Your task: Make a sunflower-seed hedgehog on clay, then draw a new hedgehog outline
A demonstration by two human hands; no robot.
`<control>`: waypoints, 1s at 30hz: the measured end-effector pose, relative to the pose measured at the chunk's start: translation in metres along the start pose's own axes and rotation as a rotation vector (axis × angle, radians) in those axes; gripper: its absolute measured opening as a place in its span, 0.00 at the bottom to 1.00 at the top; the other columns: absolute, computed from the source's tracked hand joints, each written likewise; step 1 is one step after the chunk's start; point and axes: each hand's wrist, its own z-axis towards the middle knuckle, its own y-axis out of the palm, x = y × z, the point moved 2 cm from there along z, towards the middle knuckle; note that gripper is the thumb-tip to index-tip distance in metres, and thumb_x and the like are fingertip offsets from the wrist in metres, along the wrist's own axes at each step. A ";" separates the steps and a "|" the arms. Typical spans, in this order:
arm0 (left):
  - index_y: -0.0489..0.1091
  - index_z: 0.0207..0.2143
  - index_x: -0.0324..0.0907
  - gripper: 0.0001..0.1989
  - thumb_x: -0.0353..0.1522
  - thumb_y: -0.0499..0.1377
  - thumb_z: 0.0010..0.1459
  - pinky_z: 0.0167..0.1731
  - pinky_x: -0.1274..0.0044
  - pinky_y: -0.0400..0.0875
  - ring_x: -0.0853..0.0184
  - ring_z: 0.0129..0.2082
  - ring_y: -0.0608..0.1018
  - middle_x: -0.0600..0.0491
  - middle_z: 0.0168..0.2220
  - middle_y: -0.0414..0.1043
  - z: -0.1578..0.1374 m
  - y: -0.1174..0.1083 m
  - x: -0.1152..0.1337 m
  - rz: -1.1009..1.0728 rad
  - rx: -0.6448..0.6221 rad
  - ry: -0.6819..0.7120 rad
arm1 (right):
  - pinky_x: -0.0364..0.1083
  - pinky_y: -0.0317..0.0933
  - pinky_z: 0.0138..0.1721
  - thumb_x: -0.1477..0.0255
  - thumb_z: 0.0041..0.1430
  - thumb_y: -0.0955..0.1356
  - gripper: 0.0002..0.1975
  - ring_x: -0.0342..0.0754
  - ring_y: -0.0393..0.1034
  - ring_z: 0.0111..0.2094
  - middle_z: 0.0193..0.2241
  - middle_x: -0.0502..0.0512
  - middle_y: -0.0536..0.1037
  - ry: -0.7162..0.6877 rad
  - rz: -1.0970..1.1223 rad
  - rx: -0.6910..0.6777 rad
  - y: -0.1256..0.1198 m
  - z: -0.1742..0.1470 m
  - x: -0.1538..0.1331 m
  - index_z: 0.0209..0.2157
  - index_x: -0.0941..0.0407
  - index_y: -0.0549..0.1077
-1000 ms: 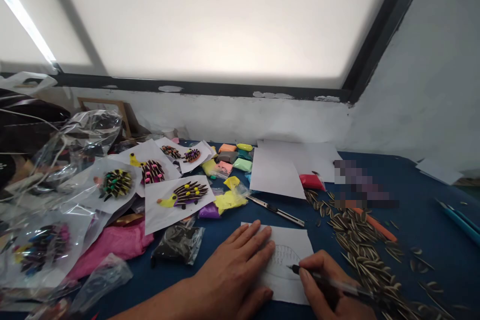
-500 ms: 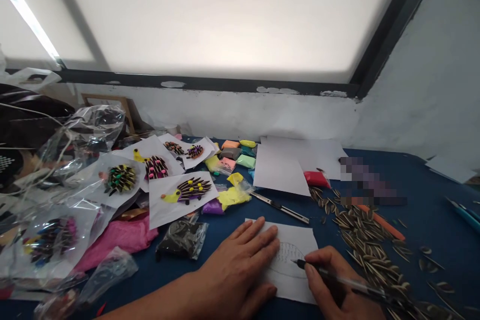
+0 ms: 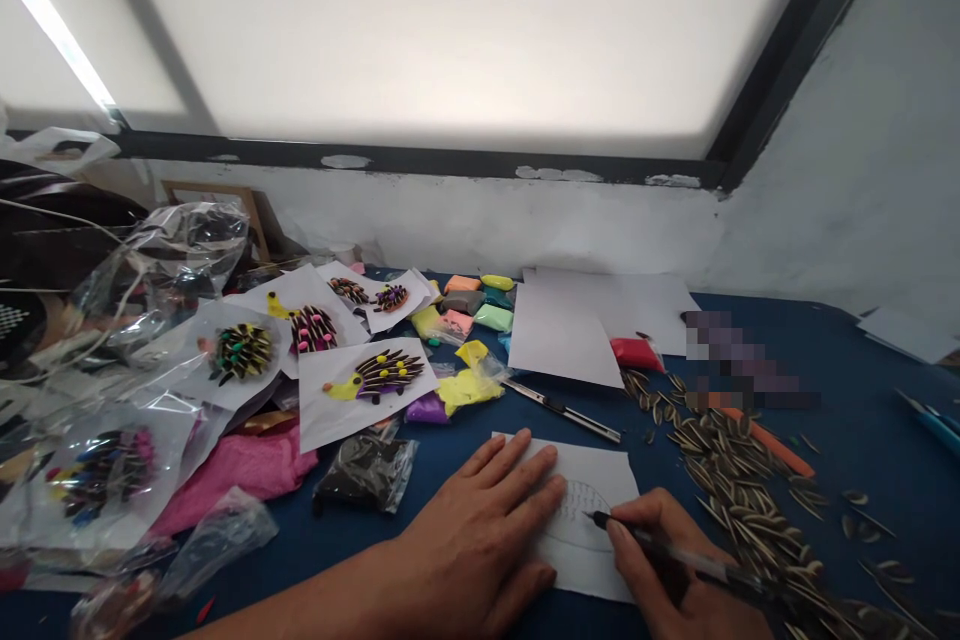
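My left hand (image 3: 491, 525) lies flat with fingers stretched over the left part of a small white paper (image 3: 592, 575). On that sheet is a rounded pencil-thin outline filled with rows of short marks, partly covered by my fingers. My right hand (image 3: 701, 610) grips a dark pen (image 3: 716, 573), its tip at the marks inside the outline. Behind the paper lies a utility knife (image 3: 562, 410). A heap of striped sunflower seeds (image 3: 739, 480) spreads beside my right hand.
Paper sheets with hedgehog figures (image 3: 390, 375) lie at left, near a black clay packet (image 3: 367, 472) and pink clay (image 3: 247, 475). Coloured clay packets (image 3: 495, 318) and white sheets (image 3: 562, 330) stand toward the wall. An orange stick (image 3: 769, 440) lies by the seeds.
The pen tip has shifted very slightly within the drawn outline, still in my right hand. My left hand stays spread on the paper. The whole view has moved a little.
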 end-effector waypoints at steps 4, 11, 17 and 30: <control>0.54 0.67 0.39 0.30 0.38 0.54 0.65 0.65 0.54 0.43 0.49 0.69 0.45 0.44 0.69 0.44 0.000 0.001 0.000 -0.004 0.022 0.006 | 0.37 0.67 0.22 0.64 0.64 0.63 0.10 0.43 0.75 0.21 0.20 0.44 0.76 0.002 0.009 -0.011 0.001 0.002 -0.001 0.30 0.50 0.70; 0.53 0.68 0.41 0.30 0.38 0.53 0.66 0.65 0.55 0.43 0.50 0.69 0.44 0.45 0.69 0.43 -0.002 0.003 -0.002 0.002 0.043 0.014 | 0.38 0.66 0.22 0.65 0.64 0.63 0.09 0.43 0.73 0.19 0.20 0.44 0.75 -0.022 0.000 -0.013 -0.001 0.004 -0.005 0.30 0.50 0.69; 0.53 0.68 0.38 0.31 0.39 0.54 0.66 0.65 0.55 0.42 0.50 0.69 0.44 0.44 0.70 0.42 -0.001 0.003 0.000 0.039 -0.009 -0.003 | 0.36 0.65 0.22 0.68 0.64 0.64 0.07 0.41 0.73 0.19 0.19 0.41 0.74 -0.093 -0.064 0.024 -0.001 0.004 -0.007 0.30 0.50 0.68; 0.52 0.68 0.43 0.30 0.40 0.52 0.67 0.65 0.54 0.43 0.50 0.69 0.42 0.46 0.70 0.40 -0.002 0.004 -0.001 0.041 0.011 0.007 | 0.37 0.65 0.21 0.66 0.64 0.62 0.11 0.41 0.73 0.18 0.18 0.43 0.74 -0.047 -0.033 -0.004 -0.002 0.003 -0.005 0.28 0.50 0.68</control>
